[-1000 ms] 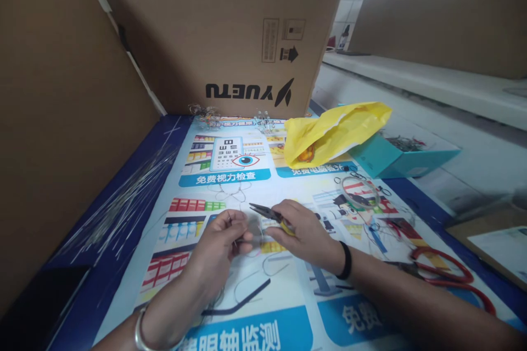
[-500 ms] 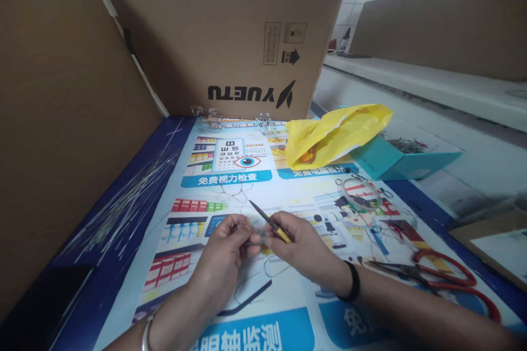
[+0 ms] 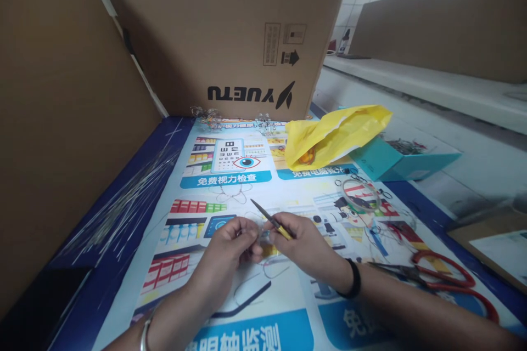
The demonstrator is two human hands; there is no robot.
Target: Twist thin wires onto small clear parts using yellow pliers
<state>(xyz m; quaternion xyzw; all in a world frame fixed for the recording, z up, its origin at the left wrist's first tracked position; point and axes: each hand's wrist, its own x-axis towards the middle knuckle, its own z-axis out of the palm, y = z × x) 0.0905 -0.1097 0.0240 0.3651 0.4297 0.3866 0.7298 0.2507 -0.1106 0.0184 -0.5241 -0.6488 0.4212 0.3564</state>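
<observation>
My right hand point(image 3: 307, 244) is closed around a slim tool with a dark pointed tip and a yellow handle point(image 3: 272, 219); its tip points up and to the left. Close beside it, my left hand point(image 3: 230, 252) is pinched, with thumb and fingers pressed together on what looks like thin wire, mostly hidden by the fingers. Both hands are just above the printed sheet point(image 3: 284, 290). Beyond them lies a wire bent into petal-like loops point(image 3: 233, 193). Nearer to me are a dark strip point(image 3: 253, 299) and a thin loop of wire point(image 3: 276, 269).
Red-handled scissors point(image 3: 444, 271) lie at the right, near a coil of wire point(image 3: 362, 194). A yellow bag point(image 3: 337, 134) leans by a turquoise box point(image 3: 407, 164). Straight wires point(image 3: 123, 203) lie at left. Cardboard point(image 3: 222, 27) walls off the back and left.
My left hand has shifted slightly, its fingers drawn closer together. The pointed tool in my right hand has moved a little to the right.
</observation>
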